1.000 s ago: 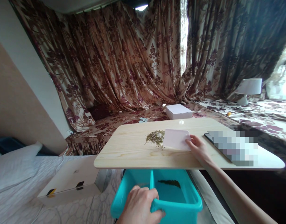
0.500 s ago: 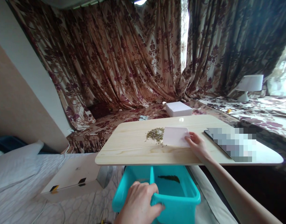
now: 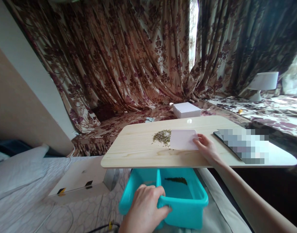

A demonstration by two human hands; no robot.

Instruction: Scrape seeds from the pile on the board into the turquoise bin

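My right hand (image 3: pixel 205 145) pinches the right edge of a thin white card (image 3: pixel 183 139), which lies low over the light wooden tabletop (image 3: pixel 131 155). The card's left edge meets a loose pile of small greenish-brown grains (image 3: pixel 162 137). Below the table's near edge, my left hand (image 3: pixel 148 205) grips the front rim of a turquoise bin (image 3: pixel 184 213) at its middle divider. The bin's right compartment holds a dark green strip of small bits (image 3: pixel 176 180). My hand hides part of the left compartment.
A dark-edged flat device (image 3: pixel 240 147), its face blurred out, lies on the table's right side. Behind the table sits a white box (image 3: pixel 186 110). A larger white box (image 3: pixel 78 178) rests on the bed at left. A lamp (image 3: pixel 263 82) stands at the far right.
The view has tilted slightly, so things sit a little higher. The card stays against the pile's right side, and my left hand keeps its grip on the bin.
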